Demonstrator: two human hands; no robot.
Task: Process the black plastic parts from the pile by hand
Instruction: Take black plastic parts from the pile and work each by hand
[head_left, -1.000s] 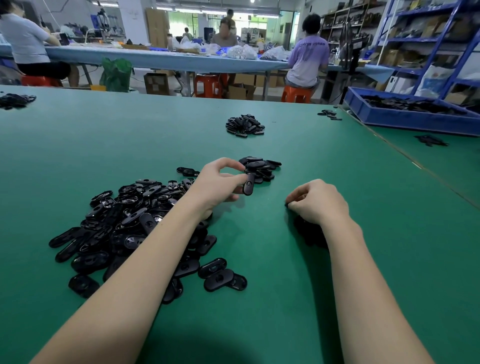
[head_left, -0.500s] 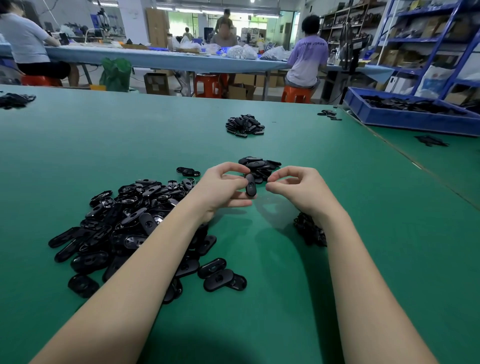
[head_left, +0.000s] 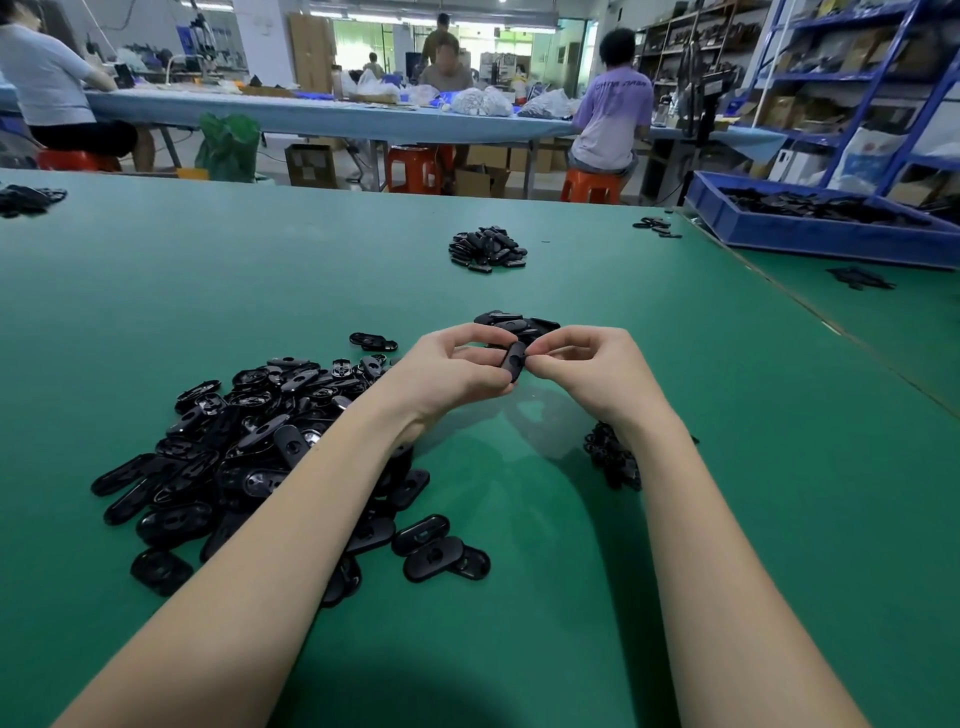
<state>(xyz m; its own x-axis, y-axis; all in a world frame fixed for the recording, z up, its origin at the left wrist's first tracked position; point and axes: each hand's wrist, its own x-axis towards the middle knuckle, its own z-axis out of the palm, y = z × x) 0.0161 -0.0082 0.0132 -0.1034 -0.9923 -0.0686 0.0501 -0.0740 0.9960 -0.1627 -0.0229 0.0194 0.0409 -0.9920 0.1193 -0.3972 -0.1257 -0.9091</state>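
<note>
A large pile of black oval plastic parts (head_left: 249, 447) lies on the green table (head_left: 519, 623) at the left, partly under my left forearm. My left hand (head_left: 447, 374) pinches one black oval part (head_left: 513, 359) between thumb and fingers, held on edge above the table. My right hand (head_left: 597, 371) meets it from the right, its fingertips pinching the same part. A small heap of black parts (head_left: 519, 325) lies just behind my hands. Another small cluster of black bits (head_left: 613, 460) sits under my right wrist.
A further heap of black parts (head_left: 488, 249) lies farther back at centre. A blue tray (head_left: 810, 234) holding black parts stands at the back right, with a few loose parts (head_left: 657, 227) beside it. People sit at a long table behind.
My right hand rose from the table at the right and came left to the part held by my left hand; both now pinch it. The left hand stayed nearly in place.
</note>
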